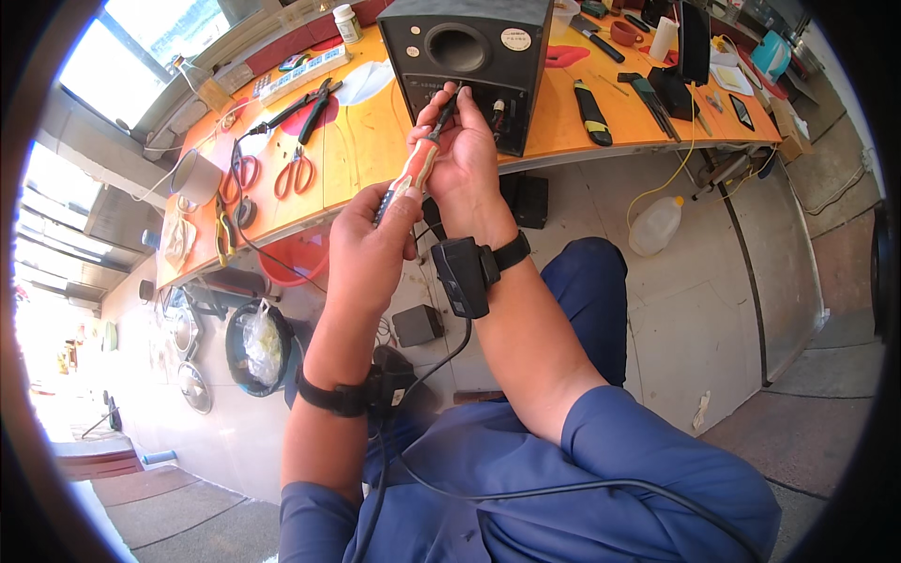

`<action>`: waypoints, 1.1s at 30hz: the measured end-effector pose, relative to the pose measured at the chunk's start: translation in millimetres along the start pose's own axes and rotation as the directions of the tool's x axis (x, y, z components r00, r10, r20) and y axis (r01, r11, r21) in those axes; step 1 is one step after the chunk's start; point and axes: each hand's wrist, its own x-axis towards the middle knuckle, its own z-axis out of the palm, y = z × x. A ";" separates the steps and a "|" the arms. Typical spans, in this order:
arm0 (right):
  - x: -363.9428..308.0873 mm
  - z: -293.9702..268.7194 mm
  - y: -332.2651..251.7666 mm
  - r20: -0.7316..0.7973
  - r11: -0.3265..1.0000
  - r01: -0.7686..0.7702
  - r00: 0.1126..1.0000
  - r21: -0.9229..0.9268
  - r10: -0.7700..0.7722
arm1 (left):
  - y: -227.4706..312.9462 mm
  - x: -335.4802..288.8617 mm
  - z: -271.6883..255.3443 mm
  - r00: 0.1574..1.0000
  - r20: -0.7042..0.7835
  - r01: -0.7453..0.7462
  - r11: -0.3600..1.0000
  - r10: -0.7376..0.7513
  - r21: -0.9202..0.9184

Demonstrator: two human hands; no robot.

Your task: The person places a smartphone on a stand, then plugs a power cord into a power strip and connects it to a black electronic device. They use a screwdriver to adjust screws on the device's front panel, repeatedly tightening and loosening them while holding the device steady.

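A black speaker box stands on the orange table, its panel with a round port facing me. My left hand is closed around the lower end of an orange and cream screwdriver handle. The screwdriver slants up toward the speaker's lower panel. My right hand is closed about its dark shaft, palm turned up, with the fingertips near the tip. Whether the tip touches a screw is hidden by the fingers. Beside my right fingers, a small plug or terminal sits on the panel.
On the orange table lie red-handled scissors, black pliers, yellow-handled pliers and a black-and-yellow cutter. A power strip is at the back left. Below are a red basin and a plastic jug.
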 end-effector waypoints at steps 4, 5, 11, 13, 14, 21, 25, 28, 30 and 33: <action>-3.1 4.1 -0.8 -0.053 0.999 -0.009 0.999 0.035 0.011 | 2.1 -3.4 4.9 0.999 -0.033 -0.029 0.998 0.031 0.063; -3.3 4.9 -1.0 -0.045 0.998 -0.015 0.999 0.065 0.018 | 2.7 -4.3 6.0 0.998 -0.041 -0.034 0.996 0.037 0.081; -2.2 6.0 -2.6 -0.057 0.996 -0.040 0.997 0.076 0.044 | 3.8 -7.7 10.6 0.994 -0.074 -0.062 0.986 0.074 0.157; -1.7 5.6 -2.9 -0.061 0.997 -0.035 0.997 0.072 0.039 | 2.7 -8.0 11.2 0.993 -0.080 -0.073 0.982 0.088 0.174; -1.6 5.4 -3.0 -0.063 0.997 -0.032 0.997 0.070 0.037 | 2.0 -8.1 11.3 0.993 -0.082 -0.074 0.980 0.090 0.184; 0.6 6.3 -3.7 -0.083 0.998 -0.025 0.996 0.064 0.030 | 1.6 -8.2 13.0 0.989 -0.097 -0.085 0.970 0.110 0.229; 0.0 7.1 -3.9 -0.099 0.998 -0.029 0.994 0.063 0.035 | 3.9 -11.2 15.4 0.982 -0.113 -0.106 0.940 0.150 0.323; -1.6 7.5 -4.1 -0.098 0.998 -0.035 0.994 0.052 0.040 | 2.4 -12.4 16.3 0.961 -0.116 -0.170 0.867 0.252 0.469; -2.2 7.7 -4.4 -0.095 0.999 -0.032 0.995 0.040 0.035 | -0.6 -10.8 16.6 0.912 -0.087 -0.283 0.769 0.401 0.574; -2.1 7.3 -5.0 -0.098 0.999 -0.026 0.995 0.037 0.029 | -5.2 -8.6 16.5 0.884 -0.080 -0.277 0.654 0.460 0.704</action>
